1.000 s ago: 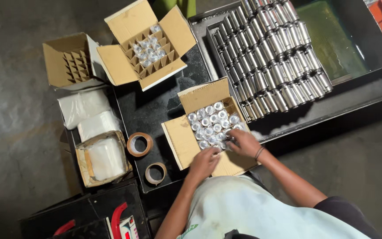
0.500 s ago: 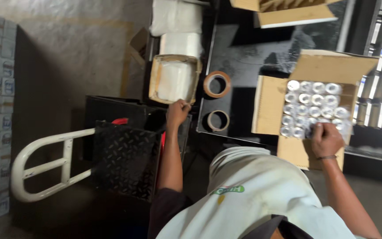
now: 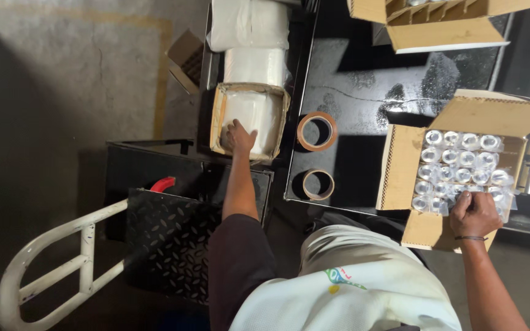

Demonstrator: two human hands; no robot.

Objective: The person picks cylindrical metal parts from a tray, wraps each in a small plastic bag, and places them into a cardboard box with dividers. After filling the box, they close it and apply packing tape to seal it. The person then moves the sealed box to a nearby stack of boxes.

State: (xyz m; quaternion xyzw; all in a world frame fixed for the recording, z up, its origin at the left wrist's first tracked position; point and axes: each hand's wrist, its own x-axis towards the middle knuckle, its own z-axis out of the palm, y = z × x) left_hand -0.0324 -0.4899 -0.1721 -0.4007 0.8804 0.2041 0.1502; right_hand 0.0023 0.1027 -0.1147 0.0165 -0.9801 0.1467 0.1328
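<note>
Left hand (image 3: 238, 136) spread flat on white sheets (image 3: 257, 113) in the small carton (image 3: 218, 110), far left; right hand (image 3: 475, 213) curled closed over wrapped jars (image 3: 455, 160), opposite side.

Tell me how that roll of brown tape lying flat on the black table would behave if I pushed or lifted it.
The upper brown tape roll lies flat on its side on the black table, so a push would probably slide it rather than roll it. Its ring shape looks stiff and easy to hook with a finger. Stood on edge, it would likely roll away.
</note>
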